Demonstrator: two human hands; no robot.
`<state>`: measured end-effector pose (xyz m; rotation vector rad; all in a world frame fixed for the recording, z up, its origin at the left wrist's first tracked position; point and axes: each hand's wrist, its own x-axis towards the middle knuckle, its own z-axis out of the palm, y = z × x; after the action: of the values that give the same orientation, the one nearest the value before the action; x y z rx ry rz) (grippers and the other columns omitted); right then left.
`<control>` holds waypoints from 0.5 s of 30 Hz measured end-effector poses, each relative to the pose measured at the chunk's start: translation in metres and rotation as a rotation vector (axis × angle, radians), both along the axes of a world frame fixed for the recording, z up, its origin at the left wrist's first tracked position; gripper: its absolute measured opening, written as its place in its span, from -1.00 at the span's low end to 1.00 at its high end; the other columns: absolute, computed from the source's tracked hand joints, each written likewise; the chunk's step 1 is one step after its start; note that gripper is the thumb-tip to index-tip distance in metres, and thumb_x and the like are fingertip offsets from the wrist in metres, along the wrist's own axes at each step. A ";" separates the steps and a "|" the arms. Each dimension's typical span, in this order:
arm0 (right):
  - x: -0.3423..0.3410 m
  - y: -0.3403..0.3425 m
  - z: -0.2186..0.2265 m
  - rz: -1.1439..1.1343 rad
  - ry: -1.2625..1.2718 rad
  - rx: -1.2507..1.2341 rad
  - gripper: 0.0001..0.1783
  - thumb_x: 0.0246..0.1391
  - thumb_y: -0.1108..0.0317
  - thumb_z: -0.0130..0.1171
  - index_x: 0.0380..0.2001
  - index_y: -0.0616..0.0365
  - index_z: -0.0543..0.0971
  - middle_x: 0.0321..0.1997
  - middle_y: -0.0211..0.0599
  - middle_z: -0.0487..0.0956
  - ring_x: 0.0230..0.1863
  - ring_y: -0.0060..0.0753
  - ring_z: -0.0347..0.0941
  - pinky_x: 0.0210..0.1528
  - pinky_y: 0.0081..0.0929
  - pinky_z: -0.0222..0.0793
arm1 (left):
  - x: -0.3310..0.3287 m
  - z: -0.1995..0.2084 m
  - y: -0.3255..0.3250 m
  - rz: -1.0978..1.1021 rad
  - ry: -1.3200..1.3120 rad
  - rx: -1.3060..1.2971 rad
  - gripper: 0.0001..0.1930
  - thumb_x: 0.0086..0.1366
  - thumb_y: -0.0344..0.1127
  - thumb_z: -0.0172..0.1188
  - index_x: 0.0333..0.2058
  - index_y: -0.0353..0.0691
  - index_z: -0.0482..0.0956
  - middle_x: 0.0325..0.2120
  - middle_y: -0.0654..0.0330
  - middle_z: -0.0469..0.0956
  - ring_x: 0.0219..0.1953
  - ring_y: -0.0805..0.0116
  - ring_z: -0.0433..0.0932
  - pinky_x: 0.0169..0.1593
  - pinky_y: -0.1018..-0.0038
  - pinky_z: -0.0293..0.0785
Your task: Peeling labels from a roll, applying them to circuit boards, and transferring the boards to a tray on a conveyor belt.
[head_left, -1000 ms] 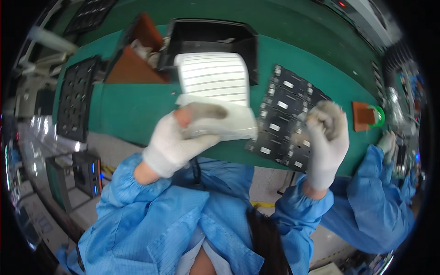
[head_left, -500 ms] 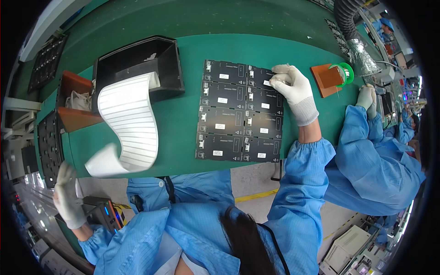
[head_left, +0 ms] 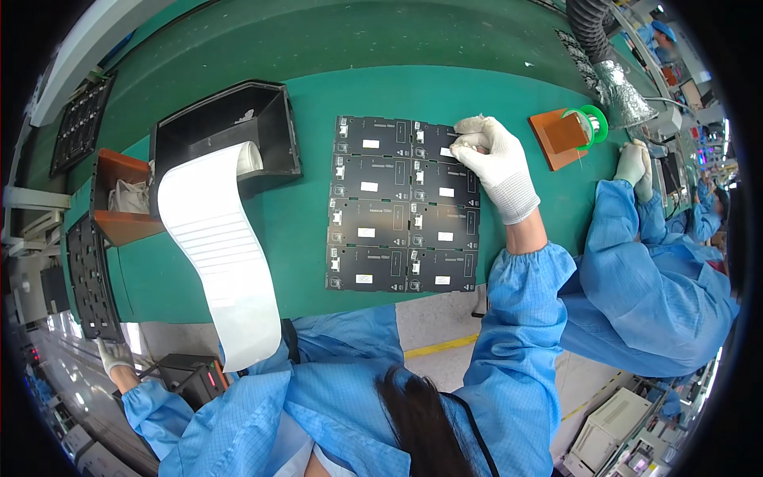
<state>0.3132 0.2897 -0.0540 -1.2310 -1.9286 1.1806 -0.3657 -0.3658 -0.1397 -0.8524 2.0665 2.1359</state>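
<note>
My right hand [head_left: 494,159], in a white glove, is at the far right corner of a panel of joined black circuit boards [head_left: 404,222]. Its thumb and fingers are pinched together over that corner; what they hold, if anything, I cannot make out. Small white labels sit on the boards. My left hand [head_left: 118,355], also gloved, is low at the far left with a finger stretched out, by the near end of a black perforated panel [head_left: 91,274]. Contact there is unclear. A long white label strip [head_left: 218,254] curves from a black bin [head_left: 278,131] over the table's front edge.
An orange-brown bin [head_left: 127,226] with white cloth stands left of the black bin. At right are a brown block [head_left: 556,139] with a green spool [head_left: 594,127] and a foil-wrapped duct [head_left: 624,95]. A co-worker in blue [head_left: 648,278] sits at the right.
My left hand has moved down to the near end of the perforated panel. The label strip has swung and now hangs past the table edge. My right hand stays at the boards' corner.
</note>
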 end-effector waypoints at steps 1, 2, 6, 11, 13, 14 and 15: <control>0.000 0.000 -0.001 0.003 0.010 0.011 -0.67 0.01 0.45 0.24 -0.13 0.35 0.52 -0.33 -0.33 0.62 -0.30 -0.68 0.45 -0.12 -0.68 0.35 | -0.004 -0.003 -0.002 -0.078 -0.024 0.055 -0.16 0.04 0.19 0.39 0.21 -0.11 0.32 0.17 0.21 0.34 0.21 0.17 0.34 0.22 0.18 0.30; 0.001 -0.002 0.000 -0.003 0.004 0.013 -0.67 0.01 0.45 0.24 -0.13 0.35 0.52 -0.33 -0.33 0.62 -0.30 -0.68 0.45 -0.12 -0.68 0.35 | 0.001 -0.006 0.009 -0.127 -0.033 0.070 -0.36 0.06 0.17 0.39 0.01 -0.10 0.48 -0.06 0.23 0.51 -0.01 0.23 0.49 0.05 0.20 0.43; 0.001 -0.002 0.000 -0.027 -0.022 0.027 -0.68 0.01 0.44 0.25 -0.14 0.35 0.52 -0.33 -0.30 0.63 -0.29 -0.67 0.48 -0.12 -0.68 0.36 | 0.020 0.002 0.048 -0.141 -0.078 0.158 -0.64 0.18 0.07 0.32 -0.22 -0.06 0.62 -0.28 0.28 0.64 -0.28 0.31 0.59 -0.15 0.30 0.51; 0.000 -0.002 -0.002 -0.035 -0.042 0.052 -0.68 0.01 0.43 0.25 -0.14 0.34 0.53 -0.32 -0.28 0.64 -0.28 -0.65 0.50 -0.11 -0.66 0.38 | 0.006 -0.008 0.047 -0.304 -0.097 0.127 -0.73 0.22 -0.01 0.30 -0.35 -0.08 0.65 -0.47 0.28 0.64 -0.46 0.31 0.57 -0.26 0.32 0.56; -0.004 -0.003 0.000 -0.045 -0.094 0.073 -0.68 0.01 0.42 0.24 -0.15 0.34 0.52 -0.34 -0.31 0.64 -0.27 -0.64 0.50 -0.11 -0.63 0.38 | 0.000 -0.010 0.040 -0.275 -0.089 0.126 -0.72 0.24 -0.01 0.27 -0.31 -0.09 0.65 -0.43 0.27 0.64 -0.43 0.29 0.58 -0.25 0.31 0.56; -0.005 -0.003 0.000 -0.039 -0.089 0.074 -0.68 0.01 0.42 0.24 -0.15 0.34 0.52 -0.34 -0.31 0.64 -0.27 -0.64 0.50 -0.11 -0.63 0.38 | -0.002 -0.011 0.035 -0.246 -0.080 0.125 -0.71 0.25 -0.01 0.25 -0.26 -0.10 0.65 -0.39 0.25 0.65 -0.39 0.27 0.59 -0.24 0.29 0.56; -0.007 -0.003 -0.003 -0.016 -0.083 0.126 -0.69 0.02 0.42 0.24 -0.15 0.32 0.52 -0.34 -0.32 0.63 -0.28 -0.63 0.50 -0.12 -0.62 0.38 | 0.003 -0.013 0.030 -0.229 -0.072 0.127 -0.71 0.25 -0.01 0.25 -0.26 -0.10 0.65 -0.39 0.25 0.65 -0.39 0.27 0.59 -0.24 0.29 0.56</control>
<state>0.3059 0.2866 -0.0570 -1.2434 -2.0162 0.9977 -0.3627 -0.3356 -0.1525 -0.6345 1.8698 2.0564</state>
